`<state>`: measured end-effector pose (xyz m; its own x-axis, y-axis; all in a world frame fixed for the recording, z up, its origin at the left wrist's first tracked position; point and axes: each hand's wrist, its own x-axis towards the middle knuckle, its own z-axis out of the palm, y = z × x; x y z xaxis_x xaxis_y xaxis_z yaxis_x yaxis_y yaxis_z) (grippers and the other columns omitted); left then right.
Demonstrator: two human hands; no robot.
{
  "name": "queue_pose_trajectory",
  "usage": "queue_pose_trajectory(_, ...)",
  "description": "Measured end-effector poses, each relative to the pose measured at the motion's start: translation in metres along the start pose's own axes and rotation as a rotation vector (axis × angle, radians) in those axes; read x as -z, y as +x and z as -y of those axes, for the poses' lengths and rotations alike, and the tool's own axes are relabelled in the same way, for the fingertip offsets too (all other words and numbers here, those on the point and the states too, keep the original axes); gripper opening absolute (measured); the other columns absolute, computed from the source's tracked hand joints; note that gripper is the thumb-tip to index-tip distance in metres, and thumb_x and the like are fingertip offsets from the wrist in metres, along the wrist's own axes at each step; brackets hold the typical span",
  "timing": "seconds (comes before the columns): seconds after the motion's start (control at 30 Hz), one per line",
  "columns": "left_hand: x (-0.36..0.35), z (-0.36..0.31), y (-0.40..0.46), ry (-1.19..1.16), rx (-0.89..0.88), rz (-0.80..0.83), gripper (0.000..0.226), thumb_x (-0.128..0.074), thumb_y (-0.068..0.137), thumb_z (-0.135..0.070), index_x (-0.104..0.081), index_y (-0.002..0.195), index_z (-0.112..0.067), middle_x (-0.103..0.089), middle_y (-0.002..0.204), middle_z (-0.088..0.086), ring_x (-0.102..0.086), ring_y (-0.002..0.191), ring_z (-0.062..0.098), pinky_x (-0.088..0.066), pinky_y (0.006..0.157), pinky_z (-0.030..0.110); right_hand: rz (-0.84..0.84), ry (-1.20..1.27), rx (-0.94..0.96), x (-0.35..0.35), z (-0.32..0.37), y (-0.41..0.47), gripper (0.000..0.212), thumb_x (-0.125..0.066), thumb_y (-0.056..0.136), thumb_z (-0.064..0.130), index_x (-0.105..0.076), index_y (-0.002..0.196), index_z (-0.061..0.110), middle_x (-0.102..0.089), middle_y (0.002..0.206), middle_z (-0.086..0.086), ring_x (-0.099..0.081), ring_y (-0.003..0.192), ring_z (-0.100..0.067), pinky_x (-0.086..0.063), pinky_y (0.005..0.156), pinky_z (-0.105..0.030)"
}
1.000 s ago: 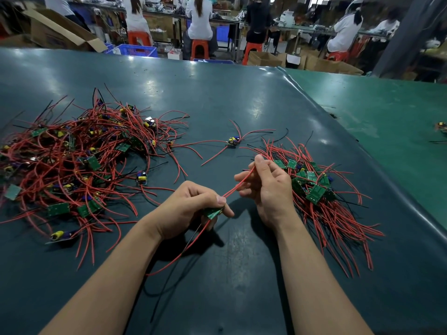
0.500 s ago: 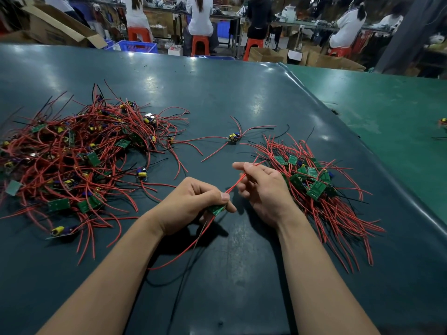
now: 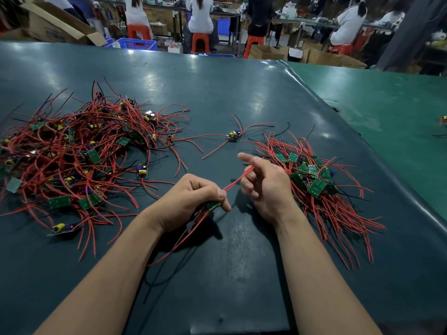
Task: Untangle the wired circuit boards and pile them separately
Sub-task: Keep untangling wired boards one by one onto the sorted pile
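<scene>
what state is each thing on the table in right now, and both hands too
left hand: grips small green circuit board off the table
red wires of held board: stretched up to right hand
right hand: forefinger straight, other fingers curled by the red wires; grip unclear
big tangled heap of red-wired boards: still knotted, left
neat pile of boards: sorted, right
lone wired board: apart, between the piles

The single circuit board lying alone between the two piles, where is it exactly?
In the head view the lone circuit board lies on the dark table, beyond the right hand, between both piles.
</scene>
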<state>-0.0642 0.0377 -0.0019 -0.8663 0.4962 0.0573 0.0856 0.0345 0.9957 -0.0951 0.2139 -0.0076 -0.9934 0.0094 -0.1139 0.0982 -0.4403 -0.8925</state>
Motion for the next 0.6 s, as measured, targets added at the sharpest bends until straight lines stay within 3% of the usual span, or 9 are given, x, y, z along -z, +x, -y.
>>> queue_pose_trajectory(0.17,0.003,0.004,0.002,-0.039,0.016,-0.025,0.031,-0.064,0.069,-0.040,-0.074,0.063,-0.012,-0.034,0.042,-0.006,-0.022,0.040,0.010,-0.015,0.041,0.022,-0.053,-0.038,0.049,-0.002,-0.001,0.000,0.034,-0.035,0.099,0.001,-0.058,0.117,0.018,-0.044,0.050,0.000,-0.040,0.036,-0.013,-0.024,0.035,-0.015)
queue_pose_trajectory(0.23,0.002,0.006,0.004,-0.114,0.023,-0.076,0.026,-0.067,0.073,-0.036,-0.076,0.069,-0.011,-0.033,0.046,-0.005,-0.022,0.042,0.010,-0.012,0.043,0.026,-0.045,0.011,0.046,-0.003,0.000,0.001,0.014,-0.044,0.103,0.017,-0.054,0.111,0.021,-0.051,0.053,-0.002,-0.045,0.036,-0.014,-0.028,0.035,-0.015)
queue_pose_trajectory(0.27,0.001,0.007,0.005,-0.168,0.014,-0.097,0.024,-0.065,0.078,-0.031,-0.078,0.076,-0.011,-0.034,0.048,-0.006,-0.022,0.043,0.009,-0.012,0.044,0.025,-0.037,0.017,0.028,-0.003,0.001,0.001,0.013,-0.048,0.102,0.030,-0.053,0.107,0.019,-0.054,0.054,-0.002,-0.047,0.037,-0.014,-0.029,0.035,-0.015)
queue_pose_trajectory(0.3,0.000,0.008,0.006,-0.227,-0.001,-0.110,0.024,-0.062,0.082,-0.027,-0.079,0.082,-0.010,-0.036,0.051,-0.007,-0.025,0.044,0.008,-0.014,0.043,0.023,-0.023,-0.003,0.001,-0.003,0.002,0.000,0.025,-0.049,0.098,0.041,-0.053,0.105,0.017,-0.056,0.055,-0.003,-0.048,0.037,-0.014,-0.030,0.034,-0.016)
queue_pose_trajectory(0.4,-0.002,0.008,0.009,-0.340,-0.055,-0.160,0.022,-0.064,0.087,-0.026,-0.077,0.098,-0.013,-0.037,0.061,-0.001,-0.031,0.048,0.008,-0.024,0.041,0.017,0.117,-0.192,-0.060,-0.001,0.004,-0.005,0.046,-0.053,0.089,0.055,-0.066,0.093,0.011,-0.054,0.053,-0.001,-0.045,0.035,-0.011,-0.027,0.032,-0.015)
queue_pose_trajectory(0.5,-0.002,0.009,0.011,-0.372,-0.085,-0.227,0.029,-0.058,0.086,-0.027,-0.073,0.110,-0.018,-0.041,0.065,0.005,-0.035,0.046,0.011,-0.030,0.043,0.020,0.348,-0.454,-0.099,-0.001,0.002,-0.017,0.038,-0.065,0.078,0.056,-0.068,0.064,0.020,-0.049,0.049,0.004,-0.039,0.033,-0.007,-0.024,0.031,-0.014)
queue_pose_trajectory(0.6,-0.004,0.010,0.010,-0.273,-0.081,-0.216,0.036,-0.053,0.091,-0.032,-0.067,0.120,-0.017,-0.042,0.055,-0.008,-0.036,0.044,0.006,-0.030,0.042,0.017,0.433,-0.551,-0.069,-0.003,-0.001,-0.021,0.030,-0.072,0.078,0.045,-0.063,0.059,0.022,-0.046,0.049,0.003,-0.037,0.035,-0.007,-0.026,0.033,-0.016)
